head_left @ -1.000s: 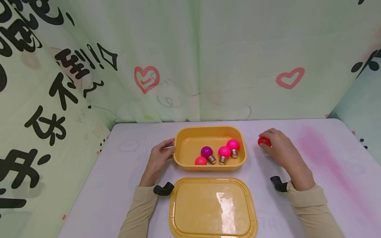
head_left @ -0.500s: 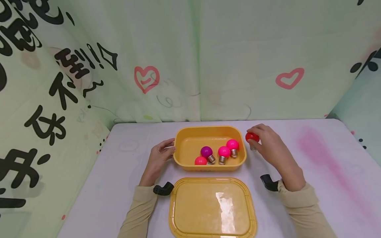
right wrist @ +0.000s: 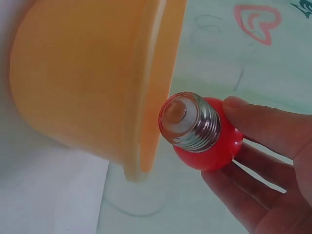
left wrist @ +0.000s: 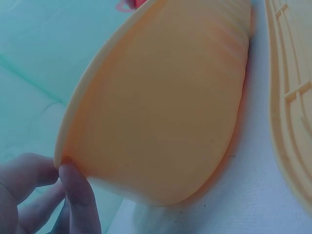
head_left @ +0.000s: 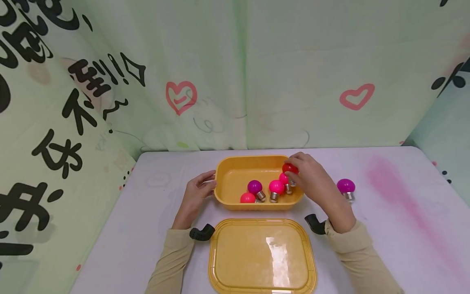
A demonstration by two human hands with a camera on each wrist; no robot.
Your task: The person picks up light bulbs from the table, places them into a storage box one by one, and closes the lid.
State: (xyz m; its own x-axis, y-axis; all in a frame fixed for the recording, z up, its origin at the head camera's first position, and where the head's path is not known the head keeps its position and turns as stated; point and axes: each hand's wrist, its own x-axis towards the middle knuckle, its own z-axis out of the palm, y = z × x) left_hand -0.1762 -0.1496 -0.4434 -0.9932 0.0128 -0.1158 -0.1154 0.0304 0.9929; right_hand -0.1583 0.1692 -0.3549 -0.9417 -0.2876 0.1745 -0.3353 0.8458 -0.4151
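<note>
Pale green curtain (head_left: 293, 61): hung across the upper frame, drawn with red hearts (head_left: 181, 98), beside black lettering (head_left: 55, 197) at left.
Pale tabletop (head_left: 396, 261): spread over the lower frame, marked by a pink stain (head_left: 394, 183) at right.
Yellow box (head_left: 264, 207): stood open near centre, loaded with one purple bulb (head_left: 254, 187) and three pink bulbs (head_left: 276, 187).
Yellow lid (head_left: 249, 261): lay flat at bottom centre, just below the box.
Left hand (head_left: 194, 200): pinched the box's left rim between thumb and fingers, unmoved.
Right hand (head_left: 312, 175): clamped thumb and fingertips on the red bulb (head_left: 290, 168).
Red bulb's place: hung over the box's right end, near the pink bulbs; could not tell whether touching anything inside.
Change: carried leftward from beside the box to above it, uncovering another purple bulb (head_left: 346, 186) on the tabletop at right.
Meaning: judged nearly done with this carry, without yet letting go; left one bulb outside.
</note>
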